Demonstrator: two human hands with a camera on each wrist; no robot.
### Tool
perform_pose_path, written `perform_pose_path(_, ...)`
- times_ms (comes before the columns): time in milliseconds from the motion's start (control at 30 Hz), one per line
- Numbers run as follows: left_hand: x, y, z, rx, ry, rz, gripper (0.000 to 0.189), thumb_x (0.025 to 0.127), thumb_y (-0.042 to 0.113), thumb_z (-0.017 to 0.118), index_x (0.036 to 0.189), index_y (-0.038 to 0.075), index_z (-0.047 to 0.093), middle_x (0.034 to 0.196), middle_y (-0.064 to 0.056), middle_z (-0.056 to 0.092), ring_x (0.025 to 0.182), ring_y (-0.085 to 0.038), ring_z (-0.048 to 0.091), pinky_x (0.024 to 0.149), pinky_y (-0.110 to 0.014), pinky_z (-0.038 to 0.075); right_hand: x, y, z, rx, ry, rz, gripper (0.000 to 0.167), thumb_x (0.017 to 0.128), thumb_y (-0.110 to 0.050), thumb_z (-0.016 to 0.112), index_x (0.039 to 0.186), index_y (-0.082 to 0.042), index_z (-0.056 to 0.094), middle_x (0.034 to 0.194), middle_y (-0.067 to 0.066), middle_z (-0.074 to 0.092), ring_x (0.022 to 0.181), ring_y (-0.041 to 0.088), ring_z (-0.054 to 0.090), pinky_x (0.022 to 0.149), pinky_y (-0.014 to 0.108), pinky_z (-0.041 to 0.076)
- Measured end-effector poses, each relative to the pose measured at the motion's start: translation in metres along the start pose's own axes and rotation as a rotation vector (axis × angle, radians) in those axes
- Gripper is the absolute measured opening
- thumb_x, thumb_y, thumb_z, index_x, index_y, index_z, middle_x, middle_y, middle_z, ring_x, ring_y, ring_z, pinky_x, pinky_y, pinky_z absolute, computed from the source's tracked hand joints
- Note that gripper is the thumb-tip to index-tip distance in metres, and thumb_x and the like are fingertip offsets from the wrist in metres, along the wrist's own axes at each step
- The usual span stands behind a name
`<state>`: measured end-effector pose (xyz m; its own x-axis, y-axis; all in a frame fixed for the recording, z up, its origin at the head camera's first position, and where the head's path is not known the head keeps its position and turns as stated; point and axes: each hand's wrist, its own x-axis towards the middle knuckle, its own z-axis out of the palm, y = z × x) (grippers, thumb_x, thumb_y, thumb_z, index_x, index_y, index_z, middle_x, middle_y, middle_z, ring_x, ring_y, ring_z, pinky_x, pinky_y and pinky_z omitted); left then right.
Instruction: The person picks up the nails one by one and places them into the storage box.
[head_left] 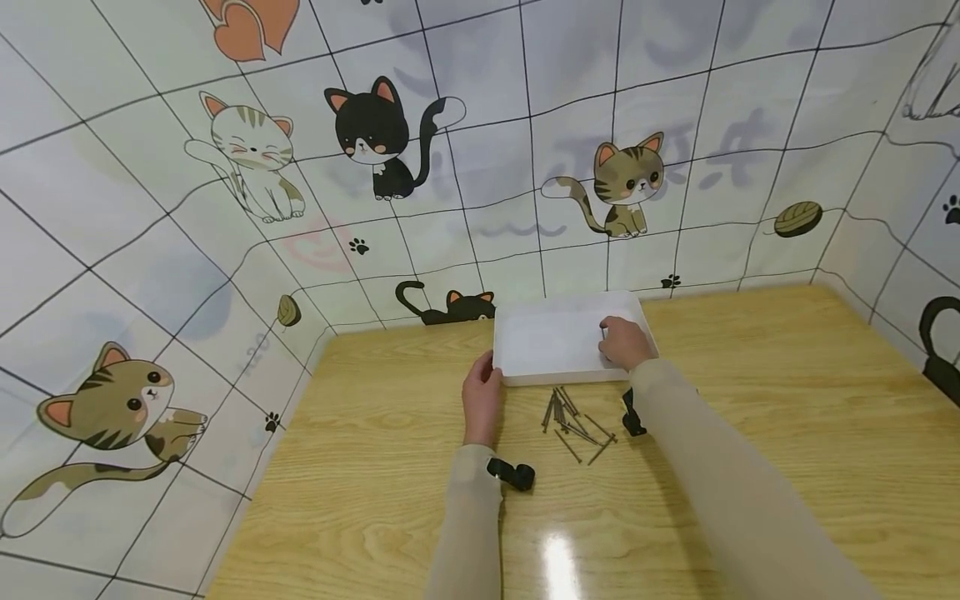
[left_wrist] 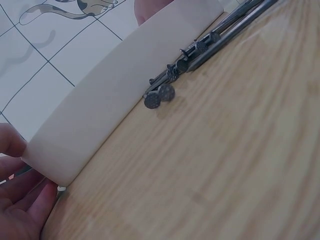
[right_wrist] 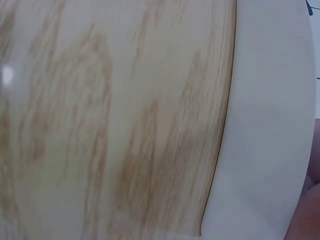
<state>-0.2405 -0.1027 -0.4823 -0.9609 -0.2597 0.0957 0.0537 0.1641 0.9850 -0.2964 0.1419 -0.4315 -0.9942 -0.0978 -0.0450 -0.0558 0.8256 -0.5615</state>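
Note:
A shallow white tray [head_left: 551, 377] stands at the back of the wooden table. Its left front corner is held by my left hand [head_left: 482, 400], whose fingers [left_wrist: 42, 202] and thumb touch the end of the wall. My right hand [head_left: 627, 342] is over the right part of the tray, fingers curled, pinching a nail [head_left: 603, 332] of which only a short dark piece shows. In front of the tray lies a loose pile of long grey nails [head_left: 561, 408], their flat heads visible in the left wrist view. The right wrist view shows mostly tray wall [right_wrist: 265, 120].
The wooden table [head_left: 390, 500] reaches to a wall covering [head_left: 510, 192] with printed cats along the back and sides. Black wrist cameras [head_left: 512, 474] are strapped to both wrists. A glare spot lies on the table's front part.

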Motion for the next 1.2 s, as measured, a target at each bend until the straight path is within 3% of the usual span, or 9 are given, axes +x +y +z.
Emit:
perform_pose_path(367,-0.002,-0.0016,0.0003,0.003,0.001,-0.004,0.037,0.09,0.015,0.048,0.127,0.015,0.051,0.124,-0.003,0.052,0.113,-0.016,0.047,0.092,-0.035,0.038,0.0055,0.0083,0.0057,-0.028,-0.021,0.004,0.041,0.086,-0.004,0.049,0.125,0.009,0.043,0.123,0.026,0.047,0.109,0.039,0.046,0.089,0.049,0.037)
perform_pose_path(1200,-0.0001,0.0036,0.0013,0.033,0.005,-0.017,0.039,0.089,0.016,0.047,0.128,0.014,0.05,0.124,-0.003,0.052,0.111,-0.012,0.047,0.092,-0.033,0.039,0.0032,0.0053,-0.002,-0.023,-0.034,-0.038,0.041,0.086,-0.004,0.05,0.123,0.013,0.043,0.121,0.029,0.047,0.109,0.04,0.046,0.09,0.05,0.036)
